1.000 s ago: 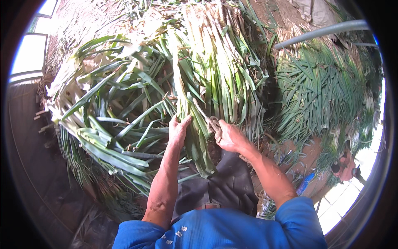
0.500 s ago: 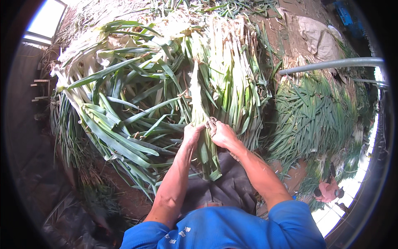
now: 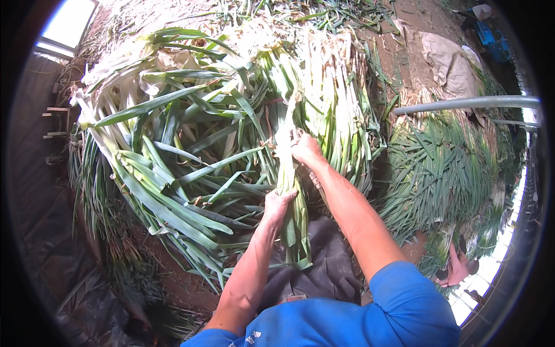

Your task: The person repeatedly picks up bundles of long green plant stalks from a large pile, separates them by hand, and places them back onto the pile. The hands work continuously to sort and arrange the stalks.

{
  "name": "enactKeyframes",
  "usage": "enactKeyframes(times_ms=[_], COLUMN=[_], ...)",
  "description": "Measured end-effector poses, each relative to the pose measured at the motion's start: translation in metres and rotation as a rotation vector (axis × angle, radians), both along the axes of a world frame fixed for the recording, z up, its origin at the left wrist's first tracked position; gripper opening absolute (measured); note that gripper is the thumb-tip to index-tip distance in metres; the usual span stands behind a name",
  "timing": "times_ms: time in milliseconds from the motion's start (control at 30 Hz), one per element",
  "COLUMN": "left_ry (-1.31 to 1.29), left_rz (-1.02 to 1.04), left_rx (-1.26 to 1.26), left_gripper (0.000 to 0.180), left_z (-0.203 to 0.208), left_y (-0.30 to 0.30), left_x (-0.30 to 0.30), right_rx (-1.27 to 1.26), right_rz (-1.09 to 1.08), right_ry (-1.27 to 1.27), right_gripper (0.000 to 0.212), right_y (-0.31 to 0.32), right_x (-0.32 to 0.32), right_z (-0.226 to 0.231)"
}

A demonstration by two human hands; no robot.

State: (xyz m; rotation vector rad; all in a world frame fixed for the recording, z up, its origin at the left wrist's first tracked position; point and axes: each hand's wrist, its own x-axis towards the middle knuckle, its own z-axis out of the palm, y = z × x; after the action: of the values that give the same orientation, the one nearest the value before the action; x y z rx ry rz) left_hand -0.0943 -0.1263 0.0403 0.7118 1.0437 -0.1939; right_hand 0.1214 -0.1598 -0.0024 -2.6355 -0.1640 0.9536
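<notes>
A long green onion (image 3: 285, 157) stands out in front of me, its pale stalk pointing away and its green leaves hanging toward my lap. My left hand (image 3: 280, 200) is closed round it where the white turns green. Farther up, my right hand (image 3: 305, 149) is closed at the right side of the pale stalk, its fingertips pinched against it. Whether those fingers grip the whole stalk or only an outer layer, I cannot tell. Beyond my hands lies a bundle of green onions (image 3: 332, 98), roots away from me. Larger loose green onions (image 3: 191, 144) are heaped to the left.
At the right, a grey metal pipe (image 3: 462, 105) juts in over another pile of green onions (image 3: 439, 168). A pale sack (image 3: 448, 61) lies behind it. Another person (image 3: 457, 269) is at the lower right. Dark sheeting (image 3: 40, 191) hangs along the left.
My right hand has moved away from me, up along the stalk, parting from my left hand. The left hand has dropped slightly nearer, still gripping the green onion.
</notes>
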Motion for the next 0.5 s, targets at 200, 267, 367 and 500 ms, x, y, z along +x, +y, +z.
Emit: enactKeyframes(times_ms=[200,267,367,500], left_ry=[0.039,-0.010,-0.034,-0.250], left_rz=[0.041,0.037,0.043,0.090], left_rx=[-0.011,-0.001,0.113,0.236], left_gripper=[0.014,0.017,0.026,0.030], left_z=[-0.009,0.003,0.032,0.117], left_y=[0.010,0.009,0.029,0.050], left_x=[-0.009,-0.004,-0.009,0.015], right_rx=[0.060,-0.047,-0.024,0.381], right_rz=[-0.098,-0.126,0.021,-0.278], right_ry=[0.115,0.043,0.080,-0.205], right_gripper=[0.036,0.036,0.037,0.026], right_y=[0.002,-0.013,-0.017,-0.145], right_x=[-0.021,-0.025,-0.038,0.029], right_z=[-0.005,-0.012,-0.011,-0.114])
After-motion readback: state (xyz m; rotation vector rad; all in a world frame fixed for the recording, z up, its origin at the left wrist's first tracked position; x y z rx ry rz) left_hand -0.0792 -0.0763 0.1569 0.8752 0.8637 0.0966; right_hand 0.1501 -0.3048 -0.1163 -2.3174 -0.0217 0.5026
